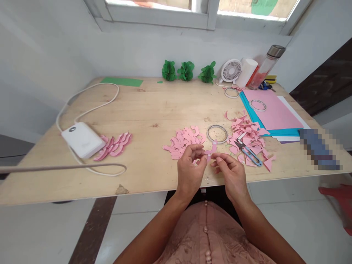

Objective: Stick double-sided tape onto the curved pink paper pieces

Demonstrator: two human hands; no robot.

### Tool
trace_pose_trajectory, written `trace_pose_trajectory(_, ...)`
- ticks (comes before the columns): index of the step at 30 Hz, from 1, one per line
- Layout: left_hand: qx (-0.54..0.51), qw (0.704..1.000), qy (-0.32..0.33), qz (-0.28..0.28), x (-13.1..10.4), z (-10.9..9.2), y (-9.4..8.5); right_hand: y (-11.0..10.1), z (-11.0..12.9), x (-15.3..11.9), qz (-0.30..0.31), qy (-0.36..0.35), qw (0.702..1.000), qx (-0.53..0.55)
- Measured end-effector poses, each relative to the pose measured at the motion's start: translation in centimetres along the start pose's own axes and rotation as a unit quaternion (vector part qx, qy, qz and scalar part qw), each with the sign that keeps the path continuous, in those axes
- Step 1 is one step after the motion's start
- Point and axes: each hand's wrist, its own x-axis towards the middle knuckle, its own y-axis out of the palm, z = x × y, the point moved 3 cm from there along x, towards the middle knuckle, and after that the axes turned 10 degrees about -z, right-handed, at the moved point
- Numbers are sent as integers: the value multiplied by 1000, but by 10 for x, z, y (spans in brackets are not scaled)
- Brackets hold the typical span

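Note:
Near the table's front edge, my left hand [191, 170] pinches a curved pink paper piece [213, 147] between thumb and forefinger. My right hand [231, 172] is closed at the piece's right side, its thumb and forefinger pressed together at a small white bit. Just behind my left hand lies a pile of curved pink pieces [183, 141]. A roll of tape [217, 133] lies flat behind the held piece. To the right, blue snips [250, 153] rest on pink paper scraps [247, 132].
Stacked pink curved strips [117, 146] lie beside a white power bank [82, 140] with a looping cable. Pink sheets [275, 110] sit at the right. Green paper figures [186, 71], a small fan [231, 71] and a bottle [265, 68] stand at the back.

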Motion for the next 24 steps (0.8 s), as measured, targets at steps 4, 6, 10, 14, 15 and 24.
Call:
trace_pose_trajectory(4,-31,999,-37,21,0,4,2,1,2,3,21,-32,999,-19)
trace_pose_trajectory(6,-37,998,-43,34,-1,6,3,2,1,4,38,-36,998,-18)
trace_pose_trajectory(10,-33,998,-38,43,-1,5,4,4,-4,6,47,-37,998,-22)
trace_pose_trajectory(14,-38,997,-62,40,0,5,5,4,-6,7,36,-32,998,-29)
trace_pose_trajectory(15,-43,996,-72,42,0,5,5,4,-5,7,33,-29,999,-28)
trace_pose_trajectory(24,-2,990,-107,91,-5,9,1,2,-2,7,6,30,999,28)
